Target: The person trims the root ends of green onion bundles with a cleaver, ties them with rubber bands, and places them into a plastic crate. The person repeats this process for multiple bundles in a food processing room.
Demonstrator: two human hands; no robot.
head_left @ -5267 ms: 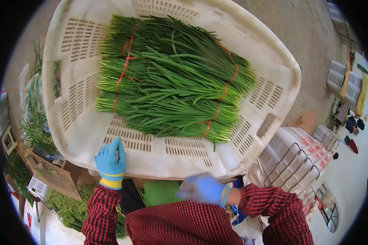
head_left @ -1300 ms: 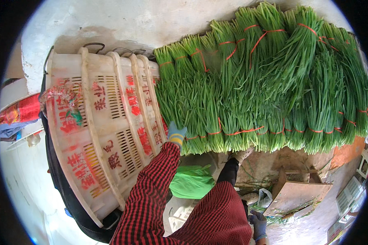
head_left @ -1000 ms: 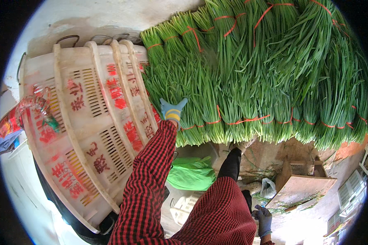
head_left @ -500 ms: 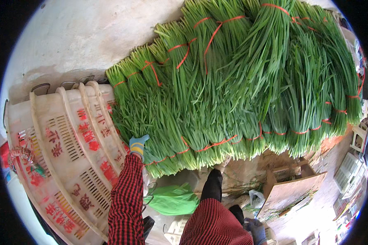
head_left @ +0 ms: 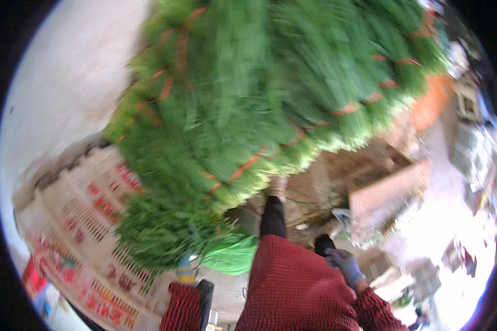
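Since the earlier frame, one bunch of greens (head_left: 165,231) has shifted from the pile (head_left: 248,94) toward the stacked crates (head_left: 85,218), apparently gripped by the left hand (head_left: 187,263), its fingers partly hidden. The right hand (head_left: 343,266) hangs loosely curled, visibly holding nothing. Many banded bunches remain piled.

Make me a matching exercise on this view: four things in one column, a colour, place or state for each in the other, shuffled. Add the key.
Things:
1. left hand
2. right hand
3. crates
4. ties

Descriptions:
A. off-white with red markings
B. gloved, apart from the greens
C. orange-red, around the bundles
D. gloved, partly hidden by leaves

Pairs: 1-D, 2-B, 3-A, 4-C
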